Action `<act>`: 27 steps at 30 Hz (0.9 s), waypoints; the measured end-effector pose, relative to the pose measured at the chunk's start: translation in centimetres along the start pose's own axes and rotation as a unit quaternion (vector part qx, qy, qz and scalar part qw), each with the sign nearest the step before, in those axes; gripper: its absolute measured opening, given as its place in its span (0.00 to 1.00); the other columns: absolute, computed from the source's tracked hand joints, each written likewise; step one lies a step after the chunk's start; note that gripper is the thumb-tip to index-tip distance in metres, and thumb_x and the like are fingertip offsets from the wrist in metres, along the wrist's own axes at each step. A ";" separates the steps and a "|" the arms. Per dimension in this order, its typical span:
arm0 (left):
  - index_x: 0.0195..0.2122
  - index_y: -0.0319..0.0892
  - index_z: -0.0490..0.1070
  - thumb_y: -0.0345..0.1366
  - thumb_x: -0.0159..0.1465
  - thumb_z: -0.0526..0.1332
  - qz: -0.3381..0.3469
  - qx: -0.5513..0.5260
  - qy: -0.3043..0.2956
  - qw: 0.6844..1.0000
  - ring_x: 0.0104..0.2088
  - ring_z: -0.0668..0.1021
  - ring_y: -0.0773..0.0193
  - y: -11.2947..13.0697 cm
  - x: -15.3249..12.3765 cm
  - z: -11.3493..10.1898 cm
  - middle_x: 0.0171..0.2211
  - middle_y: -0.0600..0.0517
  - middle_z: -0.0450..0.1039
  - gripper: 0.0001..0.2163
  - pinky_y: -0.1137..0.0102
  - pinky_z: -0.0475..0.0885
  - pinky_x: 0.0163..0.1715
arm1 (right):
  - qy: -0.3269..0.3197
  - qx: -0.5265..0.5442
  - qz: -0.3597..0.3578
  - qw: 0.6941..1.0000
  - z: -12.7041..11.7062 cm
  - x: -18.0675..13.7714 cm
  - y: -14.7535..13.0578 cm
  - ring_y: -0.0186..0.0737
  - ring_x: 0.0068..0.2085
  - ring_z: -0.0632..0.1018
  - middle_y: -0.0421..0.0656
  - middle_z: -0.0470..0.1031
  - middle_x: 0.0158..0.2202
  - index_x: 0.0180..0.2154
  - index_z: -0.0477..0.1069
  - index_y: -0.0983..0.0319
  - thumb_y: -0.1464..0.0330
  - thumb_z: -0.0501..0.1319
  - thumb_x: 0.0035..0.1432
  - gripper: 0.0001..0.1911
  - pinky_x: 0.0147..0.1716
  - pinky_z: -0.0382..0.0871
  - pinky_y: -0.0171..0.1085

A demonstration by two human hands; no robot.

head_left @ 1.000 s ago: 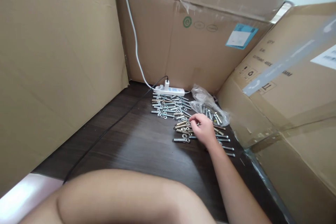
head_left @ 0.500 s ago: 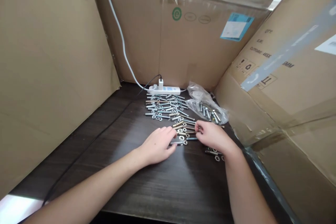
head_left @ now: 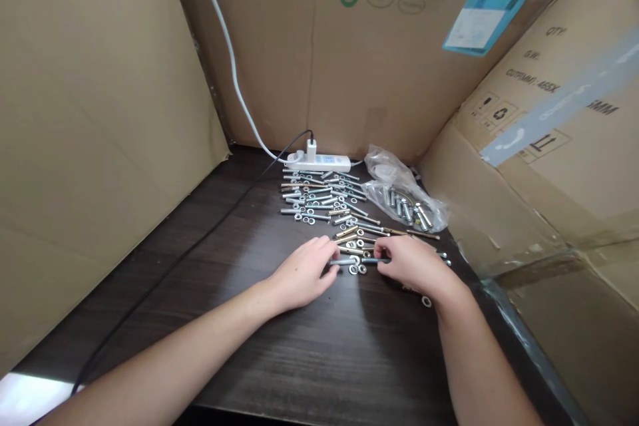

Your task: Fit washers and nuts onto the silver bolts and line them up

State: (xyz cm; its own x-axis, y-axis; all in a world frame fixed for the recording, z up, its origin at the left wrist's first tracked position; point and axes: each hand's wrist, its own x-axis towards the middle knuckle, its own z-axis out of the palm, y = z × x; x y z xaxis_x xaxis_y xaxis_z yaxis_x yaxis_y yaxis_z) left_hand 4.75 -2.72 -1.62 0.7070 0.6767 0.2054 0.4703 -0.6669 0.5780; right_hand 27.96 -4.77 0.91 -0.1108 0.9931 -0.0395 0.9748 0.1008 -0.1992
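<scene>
Rows of loose bolts, metal sleeves, nuts and washers lie on the dark wooden table (head_left: 279, 353). At the near end of the rows, my left hand (head_left: 307, 274) has its thumb and fingertips closed about the left end of a silver sleeve (head_left: 344, 261). My right hand (head_left: 412, 265) pinches the right part of a bluish bolt (head_left: 372, 260), whose left end points toward that sleeve. A washer (head_left: 353, 269) and a nut (head_left: 362, 269) lie just in front. Brass-coloured sleeves (head_left: 351, 250) lie right behind. The right hand partly hides a few pieces.
Behind the rows stands a white power strip (head_left: 329, 162) with a plugged-in charger (head_left: 311, 150). A clear plastic bag (head_left: 399, 196) of bolts lies at right. A black cable (head_left: 194, 249) crosses the left side. Cardboard walls (head_left: 269, 66) enclose the table. One nut (head_left: 426, 302) lies by my right wrist.
The view has shifted slightly. My right hand has come nearer to me, from the brass-coloured pieces to the bluish bolt. My left hand stays at the silver sleeve, which sits closer to that bolt.
</scene>
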 end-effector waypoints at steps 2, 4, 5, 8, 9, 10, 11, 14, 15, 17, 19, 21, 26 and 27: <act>0.37 0.42 0.64 0.31 0.63 0.54 -0.010 -0.025 0.018 0.999 0.36 0.69 0.63 -0.2 0.1 -0.5 0.35 0.52 0.66 0.02 0.69 0.66 0.37 | 0.004 0.019 -0.008 1.000 -0.2 0.0 -0.1 0.35 0.22 0.68 0.37 0.71 0.22 0.25 0.73 0.56 0.72 0.62 0.42 0.05 0.21 0.49 0.33; 0.37 0.42 0.64 0.31 0.63 0.53 -0.022 -0.045 0.036 0.998 0.35 0.68 0.64 -0.6 0.2 -0.9 0.34 0.53 0.65 0.03 0.70 0.65 0.36 | 0.012 0.028 -0.010 0.999 -0.5 0.1 -0.5 0.34 0.22 0.68 0.37 0.71 0.22 0.27 0.72 0.57 0.71 0.61 0.44 0.04 0.22 0.50 0.32; 0.38 0.42 0.64 0.32 0.63 0.53 -0.027 -0.057 0.046 0.997 0.34 0.68 0.65 -0.8 0.3 -1.0 0.34 0.53 0.64 0.03 0.70 0.65 0.35 | 0.020 0.031 -0.008 0.999 -0.7 0.2 -0.9 0.34 0.22 0.68 0.36 0.71 0.22 0.27 0.72 0.57 0.70 0.61 0.45 0.04 0.22 0.50 0.32; 0.38 0.43 0.64 0.32 0.63 0.54 -0.041 -0.090 0.072 0.993 0.34 0.68 0.66 -1.4 0.5 -1.0 0.34 0.54 0.64 0.03 0.71 0.65 0.35 | 0.060 0.044 -0.007 0.997 -0.7 0.6 -2.2 0.34 0.23 0.69 0.35 0.70 0.22 0.29 0.72 0.57 0.69 0.60 0.47 0.04 0.22 0.51 0.32; 0.38 0.43 0.64 0.32 0.63 0.54 -0.046 -0.098 0.080 0.991 0.33 0.68 0.67 -1.6 0.5 -0.9 0.34 0.54 0.63 0.03 0.72 0.65 0.34 | 0.076 0.051 -0.013 0.996 -0.6 0.7 -2.6 0.34 0.24 0.69 0.35 0.69 0.21 0.30 0.72 0.57 0.69 0.60 0.47 0.04 0.23 0.52 0.32; 0.38 0.43 0.64 0.32 0.63 0.54 -0.052 -0.104 0.085 0.990 0.33 0.68 0.67 -1.7 0.6 -0.9 0.34 0.54 0.63 0.03 0.72 0.65 0.34 | 0.091 0.059 -0.020 0.994 -0.4 0.8 -2.9 0.35 0.25 0.70 0.35 0.69 0.21 0.30 0.72 0.57 0.69 0.60 0.48 0.05 0.23 0.53 0.32; 0.37 0.43 0.64 0.32 0.63 0.54 -0.057 -0.109 0.090 0.988 0.32 0.67 0.68 -1.9 0.6 -0.9 0.35 0.54 0.63 0.03 0.72 0.65 0.34 | 0.105 0.067 -0.029 0.992 -0.3 0.9 -3.1 0.35 0.25 0.70 0.35 0.69 0.21 0.31 0.72 0.57 0.69 0.60 0.48 0.05 0.24 0.55 0.32; 0.37 0.43 0.64 0.32 0.62 0.55 -0.068 -0.121 0.104 0.985 0.30 0.67 0.68 -2.0 0.7 -1.0 0.34 0.55 0.64 0.02 0.72 0.65 0.33 | 0.136 0.080 -0.046 0.986 0.1 1.0 -3.3 0.35 0.26 0.71 0.36 0.68 0.21 0.31 0.73 0.58 0.70 0.59 0.48 0.06 0.26 0.57 0.33; 0.37 0.43 0.64 0.32 0.62 0.55 -0.070 -0.125 0.105 0.984 0.31 0.68 0.68 -2.0 0.7 -1.0 0.34 0.55 0.64 0.02 0.72 0.65 0.33 | 0.142 0.081 -0.048 0.985 0.2 1.0 -3.3 0.35 0.26 0.71 0.36 0.68 0.21 0.32 0.73 0.58 0.70 0.59 0.49 0.06 0.26 0.58 0.33; 0.36 0.43 0.63 0.32 0.62 0.55 -0.073 -0.132 0.098 0.984 0.30 0.68 0.68 -1.9 0.6 -1.1 0.32 0.55 0.65 0.02 0.72 0.65 0.32 | 0.146 0.080 -0.052 0.985 0.4 1.0 -3.2 0.35 0.26 0.71 0.36 0.68 0.22 0.32 0.73 0.58 0.70 0.59 0.49 0.06 0.26 0.58 0.33; 0.37 0.43 0.63 0.33 0.62 0.55 -0.076 -0.141 0.093 0.983 0.30 0.68 0.67 -1.8 0.6 -1.1 0.32 0.55 0.66 0.02 0.72 0.65 0.32 | 0.148 0.075 -0.059 0.984 0.5 1.0 -3.3 0.35 0.26 0.71 0.36 0.68 0.22 0.32 0.72 0.58 0.70 0.59 0.49 0.06 0.26 0.59 0.33; 0.37 0.42 0.63 0.33 0.62 0.55 -0.078 -0.150 0.101 0.980 0.30 0.68 0.67 -1.7 0.6 -1.1 0.32 0.55 0.66 0.03 0.73 0.65 0.31 | 0.156 0.065 -0.074 0.983 0.7 1.1 -3.3 0.36 0.26 0.71 0.36 0.68 0.22 0.32 0.72 0.57 0.70 0.59 0.49 0.06 0.26 0.59 0.34; 0.36 0.42 0.63 0.34 0.62 0.55 -0.063 -0.163 0.128 0.976 0.30 0.67 0.68 -1.4 0.5 -1.3 0.31 0.55 0.65 0.03 0.73 0.64 0.31 | 0.204 0.057 -0.124 0.969 1.1 1.1 -3.8 0.41 0.36 0.73 0.42 0.72 0.33 0.32 0.70 0.59 0.71 0.58 0.51 0.04 0.35 0.65 0.36; 0.37 0.42 0.63 0.34 0.62 0.55 -0.060 -0.165 0.131 0.976 0.30 0.67 0.68 -1.3 0.5 -1.4 0.31 0.55 0.64 0.03 0.73 0.64 0.31 | 0.209 0.067 -0.128 0.967 1.1 1.1 -3.9 0.41 0.37 0.73 0.42 0.72 0.35 0.33 0.69 0.59 0.71 0.58 0.51 0.05 0.37 0.65 0.37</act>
State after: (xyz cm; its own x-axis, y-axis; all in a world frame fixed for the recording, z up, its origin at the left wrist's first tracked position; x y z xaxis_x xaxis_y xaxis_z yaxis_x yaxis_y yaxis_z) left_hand 3.74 -1.08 -1.17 0.4780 0.8289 0.2905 0.3143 -0.4702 0.8247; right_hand 23.81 -4.13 0.54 -0.2297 0.8773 0.4215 0.8890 0.3654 -0.2760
